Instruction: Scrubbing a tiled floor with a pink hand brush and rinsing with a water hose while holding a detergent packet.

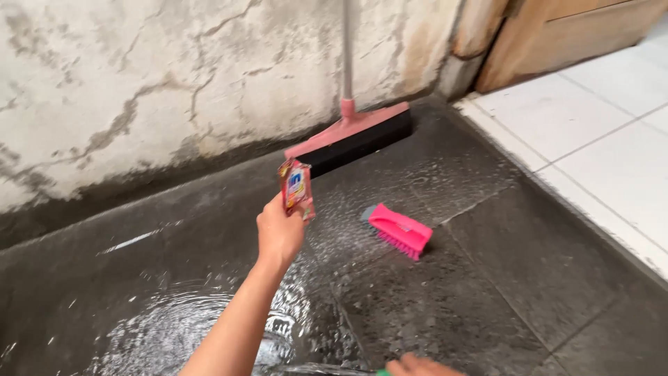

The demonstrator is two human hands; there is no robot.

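The small red sachet [296, 188] was held up above the wet dark floor [473, 306], just in front of the squeegee head. Its long axis ran nearly upright, leaning slightly, with the top end pointing toward the cracked wall [139, 83] and the lower end in the fingers.

The left hand [280, 233] was clamped on the lower end of the sachet, arm stretched out over a pool of rippling water [174, 327]. The right hand [417, 365] showed only at the bottom edge, beside something green; whether it gripped that could not be told.

Just right of the sachet a pink scrub brush [398, 230] lay bristles-down on the floor. Behind it a pink squeegee [351, 139] with a black blade stood against the wall, its grey handle rising out of view. White tiles [598, 132] bordered the dark floor on the right, below a wooden door [577, 31].
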